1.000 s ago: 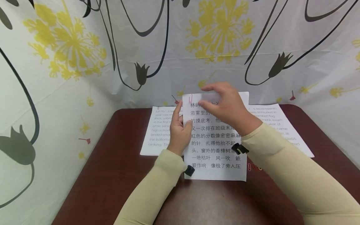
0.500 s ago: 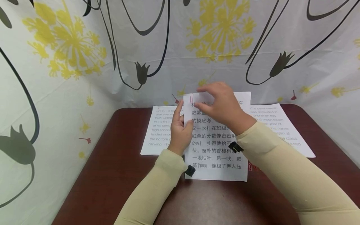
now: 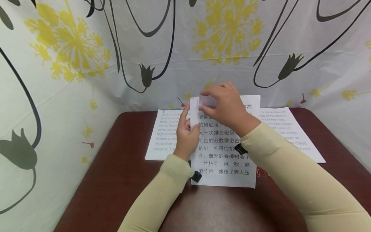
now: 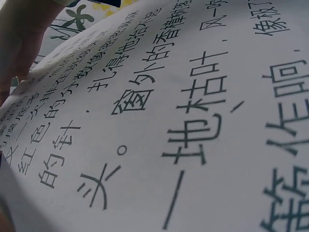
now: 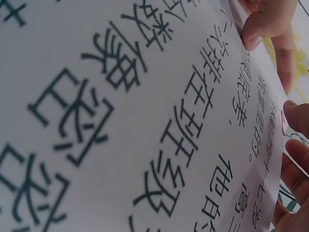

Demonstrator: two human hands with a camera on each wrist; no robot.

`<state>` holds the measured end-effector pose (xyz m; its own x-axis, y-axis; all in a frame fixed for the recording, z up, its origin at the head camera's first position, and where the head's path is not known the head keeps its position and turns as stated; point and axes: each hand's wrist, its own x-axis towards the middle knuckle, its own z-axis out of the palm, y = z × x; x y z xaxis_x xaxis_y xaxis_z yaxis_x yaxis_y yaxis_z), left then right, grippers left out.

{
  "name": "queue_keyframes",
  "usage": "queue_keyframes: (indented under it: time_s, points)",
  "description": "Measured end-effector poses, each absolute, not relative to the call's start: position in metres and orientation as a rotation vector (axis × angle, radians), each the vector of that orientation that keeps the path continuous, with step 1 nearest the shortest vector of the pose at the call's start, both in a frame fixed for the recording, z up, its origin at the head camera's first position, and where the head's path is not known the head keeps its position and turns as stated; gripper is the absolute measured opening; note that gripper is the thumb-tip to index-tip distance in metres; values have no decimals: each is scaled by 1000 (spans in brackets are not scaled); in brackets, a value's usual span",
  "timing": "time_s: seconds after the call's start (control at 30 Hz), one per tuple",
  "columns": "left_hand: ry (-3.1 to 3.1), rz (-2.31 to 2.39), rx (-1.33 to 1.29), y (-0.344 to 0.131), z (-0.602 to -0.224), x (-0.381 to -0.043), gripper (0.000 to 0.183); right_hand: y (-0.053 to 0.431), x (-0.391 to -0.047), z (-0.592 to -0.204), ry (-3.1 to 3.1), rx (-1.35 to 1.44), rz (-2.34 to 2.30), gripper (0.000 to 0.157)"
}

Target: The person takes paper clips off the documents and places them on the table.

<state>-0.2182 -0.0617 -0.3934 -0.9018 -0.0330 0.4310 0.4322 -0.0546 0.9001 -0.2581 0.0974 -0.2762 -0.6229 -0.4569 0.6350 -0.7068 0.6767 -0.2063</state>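
Observation:
My left hand [image 3: 186, 138] grips the left edge of a sheet of paper [image 3: 223, 161] printed with large Chinese characters, its thumb in front. The sheet is held up above the table, with its upper part curved. A red paper clip [image 3: 198, 101] sits near the top left corner. My right hand [image 3: 226, 104] is at the top edge beside it, thumb and index finger bent with a gap between them. In the right wrist view, the right thumb [image 5: 295, 116] is close against the paper clip [image 5: 283, 123]; whether it pinches it is unclear.
Printed English sheets lie on the dark red table [image 3: 116, 180]: a left sheet [image 3: 159, 138] with a clip at its top, and a right sheet [image 3: 290, 132]. Red clips [image 3: 261, 173] lie beside the right forearm. A patterned curtain [image 3: 185, 48] surrounds the table.
My right hand has moved left along the top edge, closer to the paper clip. The left hand keeps its grip. The sheet has shifted very slightly to the right.

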Motion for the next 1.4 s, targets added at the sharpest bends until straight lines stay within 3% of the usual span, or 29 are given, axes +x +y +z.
queue_keyframes:
  time_s: [1.4]
  points:
    - [-1880,-2015,-459,-61,-396,-221,85,87,-261,-271,-2470,930,655,31]
